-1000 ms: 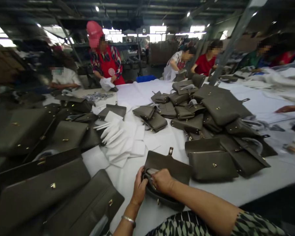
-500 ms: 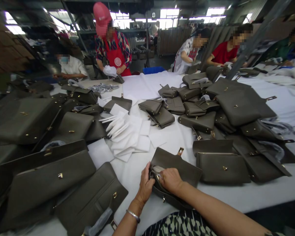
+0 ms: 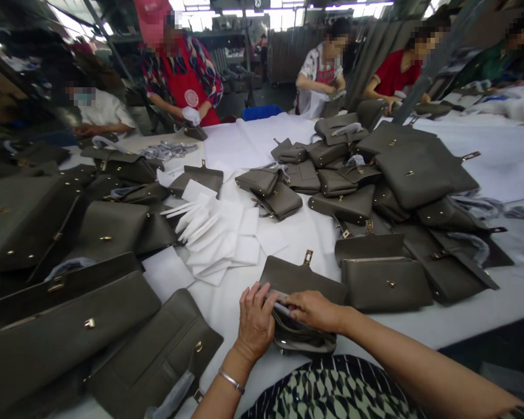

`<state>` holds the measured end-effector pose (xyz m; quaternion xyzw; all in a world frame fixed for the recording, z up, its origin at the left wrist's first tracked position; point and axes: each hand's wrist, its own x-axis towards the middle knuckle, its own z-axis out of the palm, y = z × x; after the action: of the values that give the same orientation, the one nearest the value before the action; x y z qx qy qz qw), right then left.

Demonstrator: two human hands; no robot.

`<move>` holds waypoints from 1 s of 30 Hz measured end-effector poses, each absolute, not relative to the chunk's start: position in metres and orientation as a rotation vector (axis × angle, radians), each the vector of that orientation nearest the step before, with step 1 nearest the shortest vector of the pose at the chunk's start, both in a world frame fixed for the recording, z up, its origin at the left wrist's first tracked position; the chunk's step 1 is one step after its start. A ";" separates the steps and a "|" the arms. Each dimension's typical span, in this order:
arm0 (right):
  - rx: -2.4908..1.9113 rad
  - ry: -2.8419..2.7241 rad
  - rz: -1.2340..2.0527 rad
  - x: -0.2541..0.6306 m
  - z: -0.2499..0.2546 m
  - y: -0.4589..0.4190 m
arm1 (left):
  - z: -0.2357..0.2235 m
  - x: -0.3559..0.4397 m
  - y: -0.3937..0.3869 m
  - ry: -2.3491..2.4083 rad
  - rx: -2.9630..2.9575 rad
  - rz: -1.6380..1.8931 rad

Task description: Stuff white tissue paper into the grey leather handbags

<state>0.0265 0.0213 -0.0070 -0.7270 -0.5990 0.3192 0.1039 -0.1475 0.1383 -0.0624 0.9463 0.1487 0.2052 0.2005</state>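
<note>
An open olive-grey handbag [image 3: 303,279] lies on the white table [image 3: 262,145] just in front of me, its flap with a gold clasp thrown back. My left hand [image 3: 255,320] grips the bag's left end, fingers curled over the rim. My right hand [image 3: 314,308] reaches into the bag's mouth, fingers bent and partly hidden inside; whether it holds anything I cannot make out. A silver bangle sits on my left wrist.
A stack of white paper sheets [image 3: 218,238] lies beyond the bag. Several matching bags are heaped at right [image 3: 402,174] and lined up at left [image 3: 70,326]. Several people work at the far side, one in a red apron [image 3: 181,75].
My left hand has slid up over the bag's left rim and my right hand has moved further into the opening. The bag's mouth looks flatter. The view has tilted down a little.
</note>
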 end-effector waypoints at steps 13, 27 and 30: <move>-2.395 -1.474 0.777 0.022 0.002 -0.088 | -0.014 -0.082 0.120 -0.544 2.896 -0.097; -2.455 -1.432 0.672 -0.005 -0.018 -0.086 | -0.022 -0.083 0.114 -0.659 2.755 -0.232; -2.371 -1.384 0.708 -0.004 -0.022 -0.089 | -0.027 -0.082 0.109 -0.565 2.753 -0.288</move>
<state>-0.0044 -0.0894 -0.0217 -0.8264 -0.4823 0.2469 0.1528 -0.0821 0.1092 -0.0266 0.9623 -0.1975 -0.1006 0.1574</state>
